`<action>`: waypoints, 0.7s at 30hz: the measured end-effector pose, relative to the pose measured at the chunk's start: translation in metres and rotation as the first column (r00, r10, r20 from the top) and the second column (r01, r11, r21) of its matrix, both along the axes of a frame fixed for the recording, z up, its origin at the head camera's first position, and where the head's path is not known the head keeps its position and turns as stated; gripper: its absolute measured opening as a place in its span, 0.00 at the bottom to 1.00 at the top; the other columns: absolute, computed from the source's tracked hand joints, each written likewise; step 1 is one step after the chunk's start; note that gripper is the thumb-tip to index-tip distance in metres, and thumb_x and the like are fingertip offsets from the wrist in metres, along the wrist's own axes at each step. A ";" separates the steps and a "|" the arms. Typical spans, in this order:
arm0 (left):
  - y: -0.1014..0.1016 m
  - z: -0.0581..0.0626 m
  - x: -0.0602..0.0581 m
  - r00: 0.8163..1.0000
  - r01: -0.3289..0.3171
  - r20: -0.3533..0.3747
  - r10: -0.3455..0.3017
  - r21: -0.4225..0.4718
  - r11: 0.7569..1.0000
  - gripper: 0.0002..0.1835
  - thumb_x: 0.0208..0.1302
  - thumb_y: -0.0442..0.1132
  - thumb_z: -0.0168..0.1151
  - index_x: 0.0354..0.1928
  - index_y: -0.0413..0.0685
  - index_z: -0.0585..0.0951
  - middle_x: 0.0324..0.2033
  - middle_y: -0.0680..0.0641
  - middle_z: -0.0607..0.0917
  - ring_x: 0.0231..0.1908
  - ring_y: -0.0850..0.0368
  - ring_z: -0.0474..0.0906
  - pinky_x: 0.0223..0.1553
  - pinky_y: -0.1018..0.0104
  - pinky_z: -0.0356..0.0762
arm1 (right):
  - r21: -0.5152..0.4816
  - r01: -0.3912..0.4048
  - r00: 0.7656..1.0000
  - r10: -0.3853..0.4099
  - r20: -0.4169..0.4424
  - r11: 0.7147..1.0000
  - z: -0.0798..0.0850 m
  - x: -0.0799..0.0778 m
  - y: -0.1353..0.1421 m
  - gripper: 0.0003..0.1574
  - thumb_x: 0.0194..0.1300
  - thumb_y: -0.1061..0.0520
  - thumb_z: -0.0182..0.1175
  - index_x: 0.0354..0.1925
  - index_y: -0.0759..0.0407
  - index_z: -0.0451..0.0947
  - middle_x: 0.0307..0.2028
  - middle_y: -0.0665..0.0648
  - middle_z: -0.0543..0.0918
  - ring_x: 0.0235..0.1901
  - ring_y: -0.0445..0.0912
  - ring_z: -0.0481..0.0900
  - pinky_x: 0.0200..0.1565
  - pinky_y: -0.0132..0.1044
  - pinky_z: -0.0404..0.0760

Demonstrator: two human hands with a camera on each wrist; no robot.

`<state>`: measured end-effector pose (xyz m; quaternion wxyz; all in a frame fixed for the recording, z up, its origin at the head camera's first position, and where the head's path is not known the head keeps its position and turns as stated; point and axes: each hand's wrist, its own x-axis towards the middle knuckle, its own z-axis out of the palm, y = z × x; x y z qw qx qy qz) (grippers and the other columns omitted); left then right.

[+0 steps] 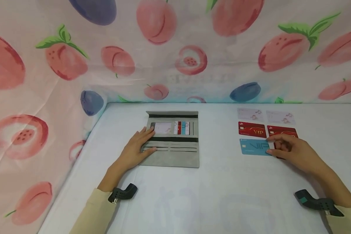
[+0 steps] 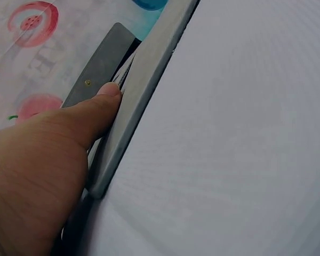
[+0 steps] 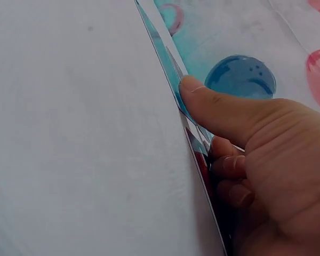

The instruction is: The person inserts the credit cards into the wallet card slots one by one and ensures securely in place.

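Observation:
A grey wallet [image 1: 169,159] lies unfolded on the white table, several cards showing in its upper half. My left hand [image 1: 136,148] rests on the wallet's left side, fingers and thumb extended; the left wrist view shows the thumb [image 2: 109,92] along its edge. To the right, my right hand [image 1: 295,151] pinches the right end of a blue VIP card [image 1: 253,147] between thumb and index finger, the other fingers curled under. Just right of it, another red card is mostly hidden beneath this hand. In the right wrist view the thumb [image 3: 202,98] sits at the blue card's corner.
Above the blue card lies a red VIP card [image 1: 251,130], with a second red card [image 1: 280,130] beside it. Two pale printed cards [image 1: 250,114] form the row behind. A fruit-patterned cloth [image 1: 163,65] rises along the table's back and left edges.

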<state>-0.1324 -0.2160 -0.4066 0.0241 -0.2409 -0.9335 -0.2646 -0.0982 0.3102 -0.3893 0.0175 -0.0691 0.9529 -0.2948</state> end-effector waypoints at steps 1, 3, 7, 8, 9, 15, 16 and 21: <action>0.000 0.000 0.000 1.000 -0.001 0.001 0.001 -0.002 1.000 0.36 0.62 0.48 0.65 0.69 0.41 0.66 0.70 0.46 0.62 0.71 0.47 0.49 0.71 0.52 0.42 | 0.002 -0.002 1.000 0.002 0.002 1.000 0.000 0.000 -0.001 0.28 0.58 0.44 0.68 0.54 0.55 0.78 0.26 0.55 0.67 0.27 0.46 0.66 0.23 0.34 0.59; 0.000 0.001 0.000 1.000 -0.002 0.001 0.002 0.000 1.000 0.36 0.62 0.48 0.65 0.68 0.41 0.67 0.70 0.46 0.62 0.71 0.47 0.49 0.71 0.52 0.42 | 0.007 -0.007 1.000 0.007 0.011 1.000 -0.001 -0.001 -0.001 0.30 0.58 0.43 0.68 0.54 0.55 0.77 0.25 0.54 0.66 0.27 0.46 0.66 0.23 0.35 0.58; 0.000 0.002 0.001 1.000 0.000 0.007 0.000 0.012 1.000 0.35 0.62 0.47 0.65 0.68 0.41 0.67 0.70 0.46 0.62 0.71 0.47 0.49 0.71 0.52 0.42 | 0.035 -0.012 1.000 0.012 0.021 0.999 0.000 -0.001 -0.002 0.32 0.58 0.42 0.68 0.56 0.55 0.76 0.25 0.54 0.65 0.27 0.46 0.65 0.22 0.35 0.57; 0.000 0.002 0.000 1.000 0.002 0.008 -0.002 0.014 1.000 0.35 0.62 0.47 0.65 0.68 0.41 0.67 0.70 0.46 0.62 0.71 0.47 0.49 0.71 0.52 0.42 | 0.044 -0.012 1.000 0.011 0.024 0.999 0.000 -0.001 -0.002 0.32 0.58 0.41 0.67 0.56 0.55 0.76 0.25 0.54 0.65 0.27 0.46 0.65 0.23 0.35 0.57; 0.000 0.002 0.000 1.000 0.003 0.009 -0.003 0.017 1.000 0.35 0.62 0.47 0.65 0.68 0.41 0.67 0.70 0.46 0.62 0.71 0.47 0.49 0.71 0.52 0.42 | 0.049 -0.012 1.000 0.010 0.025 0.999 0.001 -0.001 -0.002 0.33 0.58 0.41 0.67 0.56 0.55 0.76 0.25 0.54 0.65 0.27 0.46 0.65 0.23 0.35 0.57; 0.001 0.002 0.000 1.000 0.002 0.008 -0.002 0.015 1.000 0.35 0.62 0.47 0.65 0.68 0.41 0.67 0.70 0.45 0.62 0.71 0.46 0.49 0.71 0.52 0.42 | 0.054 -0.025 0.997 0.022 0.068 0.998 0.006 -0.002 -0.003 0.37 0.58 0.39 0.67 0.59 0.57 0.73 0.25 0.55 0.65 0.29 0.47 0.66 0.23 0.34 0.60; 0.001 0.002 0.000 1.000 0.002 0.007 -0.002 0.014 1.000 0.35 0.62 0.47 0.65 0.68 0.41 0.67 0.70 0.45 0.63 0.71 0.46 0.49 0.71 0.52 0.42 | 0.055 -0.026 0.997 0.022 0.075 0.998 0.006 -0.003 -0.004 0.38 0.58 0.39 0.67 0.59 0.57 0.73 0.25 0.55 0.65 0.29 0.48 0.66 0.23 0.34 0.60; 0.001 0.002 0.001 1.000 0.000 0.005 0.000 0.004 1.000 0.35 0.62 0.47 0.65 0.68 0.41 0.67 0.70 0.45 0.63 0.71 0.46 0.49 0.71 0.51 0.42 | 0.049 -0.032 0.996 0.027 0.088 0.998 0.007 -0.003 -0.006 0.38 0.57 0.41 0.68 0.59 0.60 0.72 0.25 0.55 0.65 0.28 0.48 0.67 0.23 0.34 0.62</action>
